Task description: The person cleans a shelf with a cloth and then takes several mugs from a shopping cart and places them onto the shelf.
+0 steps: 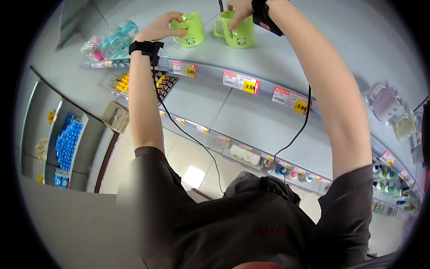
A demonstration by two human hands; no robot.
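Observation:
Two lime-green plastic mugs with panda prints stand side by side on the upper shelf, a small gap between them. Around the handle side of the left mug [195, 33], my left hand [161, 27] has its thumb and fingers closed. Over the rim of the right mug [242, 36] reaches my right hand [241, 10], gripping it from above with a finger down its front. That hand is partly cut off by the picture's top edge. Clear wrapping seems to cover the mugs.
Price tags line the upper shelf's front edge [208, 74]. Wrapped teal cups [120, 38] sit at the left, a wrapped lilac mug [386, 101] at the right. A lower shelf [262, 122] juts out beneath. Black cables [188, 129] hang from both wrist straps.

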